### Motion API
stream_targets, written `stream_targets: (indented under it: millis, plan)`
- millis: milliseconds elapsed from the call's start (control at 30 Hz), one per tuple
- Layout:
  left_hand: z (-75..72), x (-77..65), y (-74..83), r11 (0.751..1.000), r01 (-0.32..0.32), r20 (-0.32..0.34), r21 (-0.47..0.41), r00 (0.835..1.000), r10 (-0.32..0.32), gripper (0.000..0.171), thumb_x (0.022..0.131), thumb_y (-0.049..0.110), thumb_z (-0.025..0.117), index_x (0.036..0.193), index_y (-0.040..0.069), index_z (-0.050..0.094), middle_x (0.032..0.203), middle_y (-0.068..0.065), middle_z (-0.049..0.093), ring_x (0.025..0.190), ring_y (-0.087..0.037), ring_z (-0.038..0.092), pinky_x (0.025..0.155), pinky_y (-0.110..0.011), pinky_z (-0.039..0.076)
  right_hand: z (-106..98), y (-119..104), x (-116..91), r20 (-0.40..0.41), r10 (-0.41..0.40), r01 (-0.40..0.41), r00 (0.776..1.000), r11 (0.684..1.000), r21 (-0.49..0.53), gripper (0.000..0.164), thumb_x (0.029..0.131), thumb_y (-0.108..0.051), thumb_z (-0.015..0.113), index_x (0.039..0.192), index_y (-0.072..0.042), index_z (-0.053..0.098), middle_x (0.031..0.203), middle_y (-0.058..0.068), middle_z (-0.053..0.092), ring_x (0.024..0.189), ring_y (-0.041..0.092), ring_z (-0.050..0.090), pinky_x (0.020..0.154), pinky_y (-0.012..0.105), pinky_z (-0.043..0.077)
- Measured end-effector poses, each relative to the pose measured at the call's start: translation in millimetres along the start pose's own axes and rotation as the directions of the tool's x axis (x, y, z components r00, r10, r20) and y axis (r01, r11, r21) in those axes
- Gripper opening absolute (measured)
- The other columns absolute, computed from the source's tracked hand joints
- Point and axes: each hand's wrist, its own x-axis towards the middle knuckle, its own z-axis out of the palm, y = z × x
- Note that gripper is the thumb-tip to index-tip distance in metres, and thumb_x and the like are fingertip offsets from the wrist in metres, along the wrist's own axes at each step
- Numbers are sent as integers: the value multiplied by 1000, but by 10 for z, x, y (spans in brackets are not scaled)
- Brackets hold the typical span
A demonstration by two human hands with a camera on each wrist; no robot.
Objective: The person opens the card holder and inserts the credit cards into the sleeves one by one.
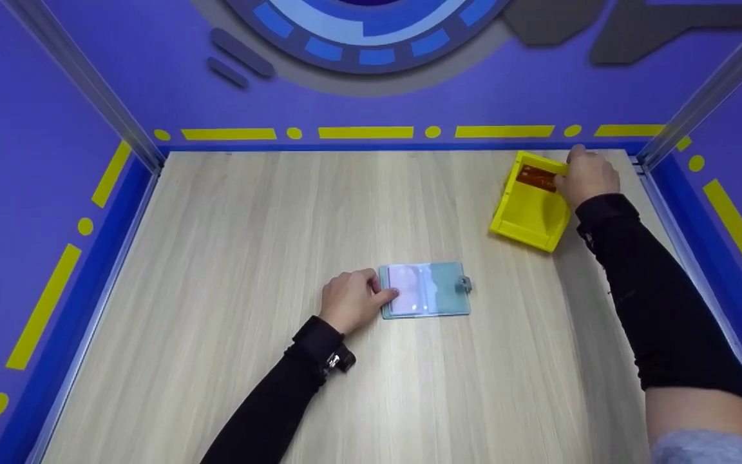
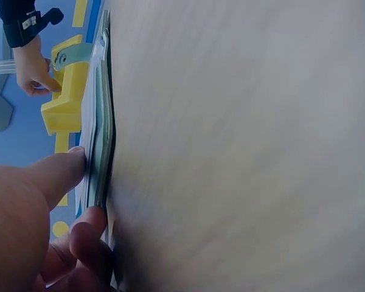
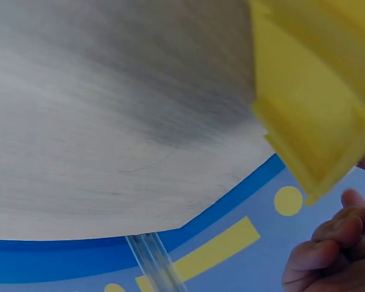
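Note:
A teal card holder (image 1: 451, 293) with a snap tab lies open on the table, its clear pages and a pinkish sheet facing up. My left hand (image 1: 351, 299) pinches its left edge. In the left wrist view, the thumb (image 2: 64, 173) presses the top page and the other fingers are curled at the edge below. Farther back on the right is a yellow bin (image 1: 532, 212). My right hand (image 1: 590, 177) grips the bin's right wall near the rear corner, its thumb reaching over the inside. A shiny reddish-brown item (image 1: 536, 178) lies against the bin's back wall, partly covered by that thumb.
The pale wooden table (image 1: 268, 225) is enclosed by blue-purple panels with yellow marks at the left, back and right. A metal corner post (image 1: 706, 90) rises just behind the right hand. The right forearm runs close along the table's right edge.

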Motion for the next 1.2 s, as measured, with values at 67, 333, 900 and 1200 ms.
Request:
stream_targets:
  millis: [67,333,900,1200]
  plan:
    - [4,3,-6,1000,0,1,1,1000,0,41,94,59,82,82,22,68,70,10,54,68,-13,51,67,-31,36,11,7,27,-5,-4,4,1000,1000,-7,44,106,-18,70,134,12,55,118,39,67,104,55,68,93,67,57]
    - [-21,0,-1,1000,-15,-16,4,1000,15,41,94,58,82,82,21,68,70,10,53,68,-12,49,66,-31,34,26,-8,94,1,-42,42,999,996,-75,46,103,-16,70,133,16,55,112,41,66,95,56,69,85,67,59]
    - [-15,14,-6,1000,7,1,-4,1000,-7,43,94,60,82,81,22,67,69,9,52,68,-12,50,67,-31,35,84,21,183,-1,-45,45,999,994,-100,39,102,-11,68,130,15,59,112,42,67,93,56,69,81,67,59]
    - [-25,7,13,1000,-1,-5,-4,1000,1,41,95,58,82,80,23,67,68,10,53,66,-12,50,65,-30,34,94,16,182,-22,-52,49,998,991,-125,36,103,-13,69,125,14,61,109,43,68,90,57,70,79,68,61]
